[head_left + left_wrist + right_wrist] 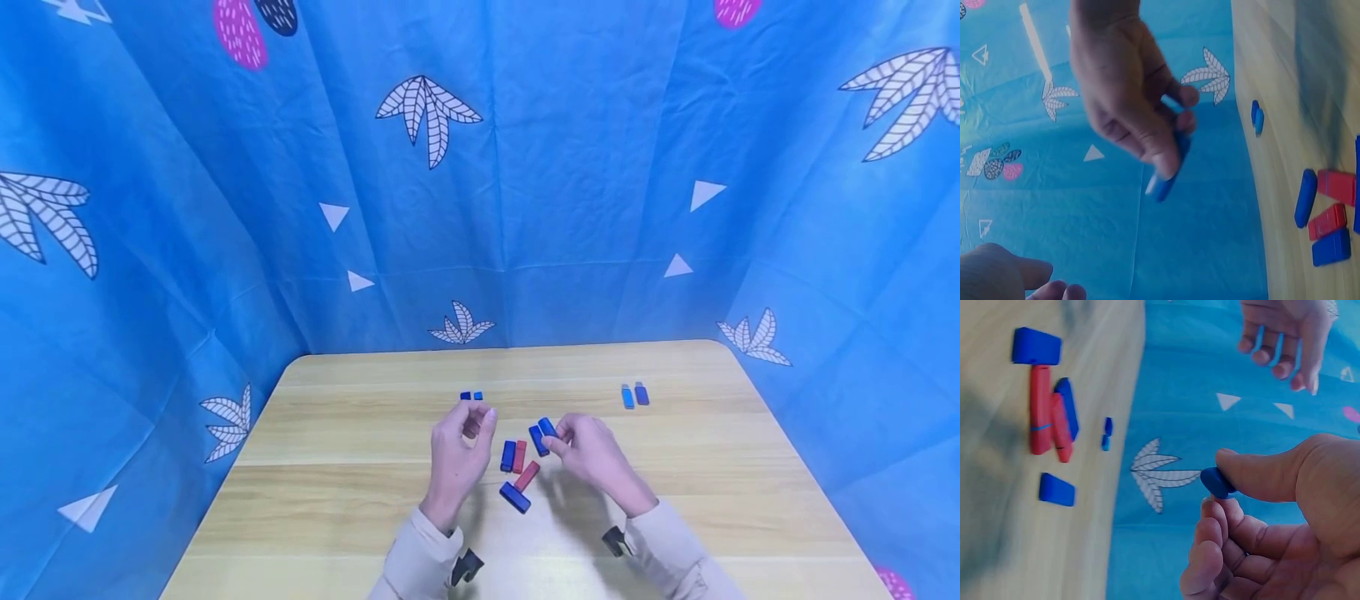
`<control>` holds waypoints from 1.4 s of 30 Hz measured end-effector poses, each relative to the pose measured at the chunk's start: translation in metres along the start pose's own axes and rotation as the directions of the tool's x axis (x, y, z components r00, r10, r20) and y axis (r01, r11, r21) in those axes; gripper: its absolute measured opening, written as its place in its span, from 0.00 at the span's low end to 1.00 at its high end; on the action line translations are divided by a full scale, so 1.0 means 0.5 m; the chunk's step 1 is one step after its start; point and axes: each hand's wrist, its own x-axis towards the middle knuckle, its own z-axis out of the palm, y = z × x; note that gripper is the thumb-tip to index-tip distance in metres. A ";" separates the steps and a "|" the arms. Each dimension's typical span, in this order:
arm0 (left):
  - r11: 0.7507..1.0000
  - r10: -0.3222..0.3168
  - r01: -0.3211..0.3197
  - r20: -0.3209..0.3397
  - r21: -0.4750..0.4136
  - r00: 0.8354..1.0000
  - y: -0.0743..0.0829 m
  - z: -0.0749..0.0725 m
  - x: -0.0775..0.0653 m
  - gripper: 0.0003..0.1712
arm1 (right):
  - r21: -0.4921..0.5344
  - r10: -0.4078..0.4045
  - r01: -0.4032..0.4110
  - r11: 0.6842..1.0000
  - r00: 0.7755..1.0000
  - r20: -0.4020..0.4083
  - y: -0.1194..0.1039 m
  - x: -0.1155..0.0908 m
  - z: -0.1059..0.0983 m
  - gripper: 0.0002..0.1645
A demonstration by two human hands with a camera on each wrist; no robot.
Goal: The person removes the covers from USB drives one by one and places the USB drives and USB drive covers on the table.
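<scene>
My right hand pinches a blue USB stick between thumb and fingers, over the table. In the right wrist view only the rounded end of this blue stick shows at my thumb. Close below it lies another blue stick. My left hand hovers left of the group, fingers loosely bent and nothing in them. Between the hands, a blue stick lies beside a red one. Nearer to me, a second red stick meets a blue one at an angle.
Two small blue pieces lie beyond my left hand, partly covered by it. At the back right, two blue USB sticks with silvery ends lie side by side. A blue patterned curtain hangs around the wooden table.
</scene>
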 end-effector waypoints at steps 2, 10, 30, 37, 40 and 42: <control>1.000 0.018 -0.017 0.021 -0.005 1.000 0.003 0.004 -0.002 0.05 | 0.007 -0.018 0.018 1.000 1.000 -0.012 -0.006 -0.003 -0.006 0.11; 0.999 0.049 -0.048 0.086 -0.013 0.995 0.010 0.018 -0.005 0.06 | 0.019 -0.064 0.065 0.998 0.997 -0.040 -0.034 -0.021 -0.026 0.09; 0.997 0.062 -0.050 0.244 -0.056 0.968 0.025 0.028 -0.014 0.09 | -0.021 -0.225 0.225 0.974 0.974 -0.028 -0.080 -0.051 -0.023 0.11; 0.994 0.092 -0.072 0.278 -0.083 0.956 0.023 0.030 -0.013 0.09 | -0.016 -0.273 0.273 0.962 0.962 -0.007 -0.078 -0.051 -0.017 0.09; 0.993 0.096 -0.071 0.291 -0.095 0.952 0.022 0.029 -0.013 0.09 | -0.015 -0.308 0.308 0.951 0.951 -0.002 -0.075 -0.050 -0.017 0.08; 0.993 0.089 -0.060 0.300 -0.104 0.950 0.022 0.029 -0.013 0.10 | -0.010 -0.334 0.334 0.942 0.942 0.012 -0.074 -0.049 -0.017 0.08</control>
